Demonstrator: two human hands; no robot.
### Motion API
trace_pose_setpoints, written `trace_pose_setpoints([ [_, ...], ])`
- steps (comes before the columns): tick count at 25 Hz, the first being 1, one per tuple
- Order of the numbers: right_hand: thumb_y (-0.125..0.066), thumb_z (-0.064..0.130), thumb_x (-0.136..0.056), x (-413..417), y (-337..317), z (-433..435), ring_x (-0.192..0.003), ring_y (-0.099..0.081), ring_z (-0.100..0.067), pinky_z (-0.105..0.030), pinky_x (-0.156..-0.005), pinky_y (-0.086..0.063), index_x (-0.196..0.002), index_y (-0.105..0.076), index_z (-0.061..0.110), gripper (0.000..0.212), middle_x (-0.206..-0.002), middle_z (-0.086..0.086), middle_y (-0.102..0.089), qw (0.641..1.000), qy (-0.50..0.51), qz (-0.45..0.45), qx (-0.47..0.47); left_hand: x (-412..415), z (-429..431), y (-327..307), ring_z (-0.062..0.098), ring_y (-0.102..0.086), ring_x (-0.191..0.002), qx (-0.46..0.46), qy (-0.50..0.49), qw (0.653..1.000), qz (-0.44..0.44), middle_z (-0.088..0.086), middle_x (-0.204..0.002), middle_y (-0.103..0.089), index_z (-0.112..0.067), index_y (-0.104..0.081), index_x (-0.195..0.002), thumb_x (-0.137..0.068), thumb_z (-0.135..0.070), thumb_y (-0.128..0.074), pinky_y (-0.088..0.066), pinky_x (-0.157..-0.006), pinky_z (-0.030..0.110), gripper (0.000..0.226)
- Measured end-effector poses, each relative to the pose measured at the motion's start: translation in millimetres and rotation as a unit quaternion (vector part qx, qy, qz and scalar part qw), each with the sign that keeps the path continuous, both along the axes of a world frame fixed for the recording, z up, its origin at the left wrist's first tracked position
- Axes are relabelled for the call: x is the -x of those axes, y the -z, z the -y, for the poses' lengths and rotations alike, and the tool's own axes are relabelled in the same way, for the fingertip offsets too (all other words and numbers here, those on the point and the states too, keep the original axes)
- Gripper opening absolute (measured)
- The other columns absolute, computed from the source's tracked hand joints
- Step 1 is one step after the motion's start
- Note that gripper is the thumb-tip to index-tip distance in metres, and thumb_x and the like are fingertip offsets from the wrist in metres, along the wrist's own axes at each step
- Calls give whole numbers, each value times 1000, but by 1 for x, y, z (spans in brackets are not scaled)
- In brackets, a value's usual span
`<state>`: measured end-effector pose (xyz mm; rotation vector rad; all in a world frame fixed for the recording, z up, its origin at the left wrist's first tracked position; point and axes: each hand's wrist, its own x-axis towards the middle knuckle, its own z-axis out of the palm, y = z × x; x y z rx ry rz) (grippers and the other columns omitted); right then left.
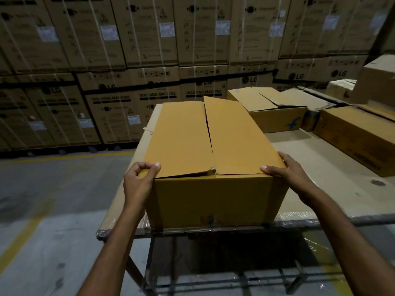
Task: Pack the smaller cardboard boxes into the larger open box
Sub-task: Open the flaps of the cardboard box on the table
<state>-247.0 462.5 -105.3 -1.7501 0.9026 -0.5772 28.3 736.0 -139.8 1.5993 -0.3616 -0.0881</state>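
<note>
The left hand (139, 180) and the right hand (286, 169) each clasp a near top corner of the stiff yellow-brown cardboard box (209, 197). It is probably light, and its loose flaps (235, 135) lie between the grips.

Two hands: left hand (139, 180), right hand (286, 169). One plastic-wrapped table (320, 167), one big tan cardboard box (209, 197), at least three other brown cardboard boxes (277, 118). Strapped washing-machine cartons (149, 35) behind? Way too many to count.

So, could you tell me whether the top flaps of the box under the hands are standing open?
No, the box has both top flaps folded down flat, meeting along a centre seam.
</note>
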Motion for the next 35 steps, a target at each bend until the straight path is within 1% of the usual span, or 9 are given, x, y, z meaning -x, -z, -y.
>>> trace_pose_setpoints([
  [4,-69,47,-94,-14,-11,-5,-144,-39,-29,-50,-114,-37,-159,-35,23,77,-163,-6,-38,959,39,-160,229,-3,-1,-6,25,-56,-125,-47,25,999,-3,0,-132,-62,-35,-64,-108,-88,-45,-74,-51,-98,46,25],
  [8,-57,43,-102,-59,-31,-46,-144,-41,-20,-48,-121,-30,-147,-53,28,47,-156,2,-48,927,-37,-132,348,11,-1,-25,17,-38,-143,-157,40,973,165,-7,-161,-38,-42,-60,-123,-89,-63,-65,-43,-105,44,40],
  [12,-53,24,-104,-107,-42,-92,-128,-55,-17,-43,-111,-45,-139,-59,24,35,-137,3,-63,919,-113,-59,374,28,-7,-42,1,-57,-123,-135,53,932,331,-13,-138,-62,-31,-73,-119,-87,-45,-70,-52,-94,21,35],
  [15,-49,10,-102,-137,-58,-115,-102,-61,-15,-31,-82,-53,-128,-60,23,30,-115,3,-65,923,-113,6,367,30,-17,-48,2,-71,-95,-88,-3,933,348,-16,-113,-73,-30,-76,-115,-90,-37,-70,-63,-78,34,26],
  [17,-47,9,-103,-157,-66,-130,-101,-61,-11,-23,-76,-50,-137,-55,23,38,-119,5,-64,922,-149,18,356,27,-24,-47,4,-73,-95,-76,-12,932,354,-11,-113,-75,-31,-75,-118,-92,-39,-67,-63,-76,35,29],
  [23,-51,9,-99,-215,-55,-181,-120,-62,-26,-44,-98,-55,-159,-36,25,64,-144,-5,-59,887,-287,-55,357,17,-50,-41,2,-73,-85,27,-129,961,245,-14,-94,-76,-24,-76,-108,-94,-23,-73,-64,-71,38,14],
  [28,-53,6,-94,-230,-32,-202,-136,-53,-28,-46,-108,-47,-150,-50,23,59,-154,-2,-53,847,-320,-110,409,5,-76,-18,5,-72,-66,-7,-207,962,179,-8,-78,-72,-22,-68,-91,-93,-19,-75,-63,-63,40,8],
  [33,-52,10,-96,-227,-19,-205,-142,-47,-19,-40,-115,-41,-139,-64,22,46,-150,2,-57,836,-319,-110,434,2,-88,7,15,-74,-60,-99,-82,992,-11,8,-78,-77,-16,-69,-88,-91,-18,-76,-64,-65,38,8],
  [35,-56,13,-99,-218,-21,-203,-137,-51,-20,-39,-112,-43,-135,-66,23,39,-145,1,-61,845,-300,-91,434,7,-83,5,17,-75,-64,-108,-62,992,-4,4,-77,-77,-19,-71,-88,-92,-19,-75,-64,-66,37,6],
])
